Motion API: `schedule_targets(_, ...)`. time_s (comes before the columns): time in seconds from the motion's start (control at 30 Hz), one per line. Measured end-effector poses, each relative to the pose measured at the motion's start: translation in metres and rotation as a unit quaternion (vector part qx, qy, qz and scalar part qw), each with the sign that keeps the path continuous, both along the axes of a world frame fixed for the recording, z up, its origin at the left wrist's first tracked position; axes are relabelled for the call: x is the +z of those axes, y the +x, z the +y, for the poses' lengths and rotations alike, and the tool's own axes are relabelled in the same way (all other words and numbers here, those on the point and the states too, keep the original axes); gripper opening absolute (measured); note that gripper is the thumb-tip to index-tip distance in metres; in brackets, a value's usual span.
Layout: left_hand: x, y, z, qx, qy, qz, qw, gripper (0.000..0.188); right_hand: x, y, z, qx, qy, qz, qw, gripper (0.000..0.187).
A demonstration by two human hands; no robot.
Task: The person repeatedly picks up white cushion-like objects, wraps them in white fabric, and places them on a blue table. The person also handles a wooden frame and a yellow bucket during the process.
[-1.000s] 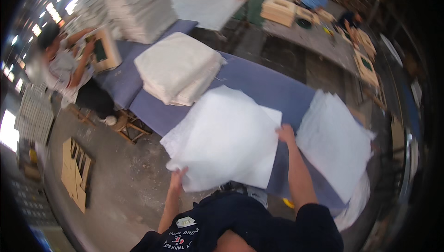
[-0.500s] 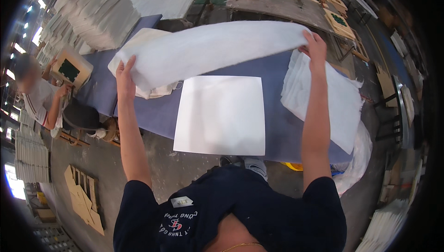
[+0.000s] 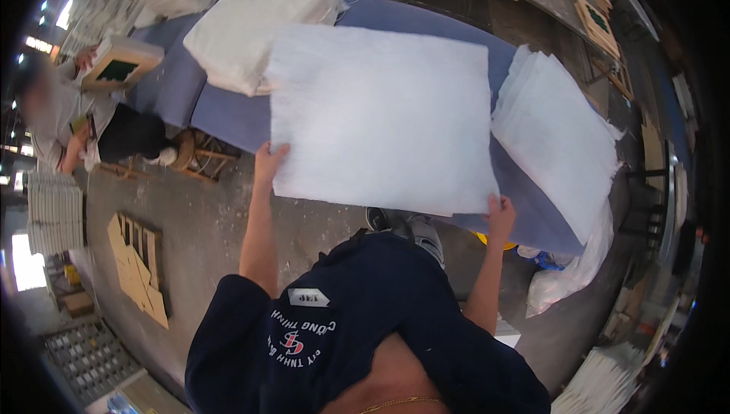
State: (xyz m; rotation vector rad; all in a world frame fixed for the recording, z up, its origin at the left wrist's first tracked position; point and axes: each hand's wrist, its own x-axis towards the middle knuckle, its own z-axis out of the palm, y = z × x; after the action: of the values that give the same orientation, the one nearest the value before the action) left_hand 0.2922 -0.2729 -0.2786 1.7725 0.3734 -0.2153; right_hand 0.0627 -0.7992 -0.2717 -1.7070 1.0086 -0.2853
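Note:
A square white sheet of fluffy batting (image 3: 380, 117) lies spread over the near part of the blue-covered table (image 3: 414, 11). My left hand (image 3: 271, 161) pinches its left edge near the lower corner. At the lower right corner, my right hand (image 3: 500, 216) grips the same sheet between thumb and fingers. The smooth white square sheet beneath is almost wholly hidden by the batting. Right of it rests a stack of white batting sheets (image 3: 555, 136) with ragged edges. A thick cream-coloured bundle of soft material (image 3: 255, 30) sits at the far left, touching or overlapped by the batting.
On the left a seated person (image 3: 57, 110) holds a wooden frame (image 3: 122, 64) with a dark green centre. A wooden stool (image 3: 201, 155) stands beside the table. A clear plastic bag (image 3: 570, 277) hangs at the right edge. Flat brown boards (image 3: 137, 269) lie on the floor.
The batting, held stretched in the air above the far side, has come down toward me and now covers the smooth white sheet. Both hands have moved nearer my body, still gripping it.

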Motion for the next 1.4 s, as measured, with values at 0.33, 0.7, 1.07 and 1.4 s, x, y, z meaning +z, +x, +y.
schedule_targets(0.33,-0.061,-0.033,0.016,-0.005,0.188,0.080,0.979,0.071,-0.051,0.006,0.010,0.093,0.043,0.066,0.993,0.066)
schedule_targets(0.7,-0.068,-0.032,0.029,-0.008,0.122,0.023,0.992,0.058,-0.073,0.000,0.014,0.117,-0.171,0.102,0.973,0.066)
schedule_targets(1.07,-0.045,-0.080,0.055,-0.039,0.014,0.129,0.991,0.047,-0.079,-0.060,0.008,0.159,-0.036,0.066,0.984,0.036)
schedule_targets(1.4,-0.050,-0.104,0.079,-0.038,0.046,0.097,0.993,0.038,-0.054,-0.073,0.007,0.200,0.022,0.096,0.975,0.033)
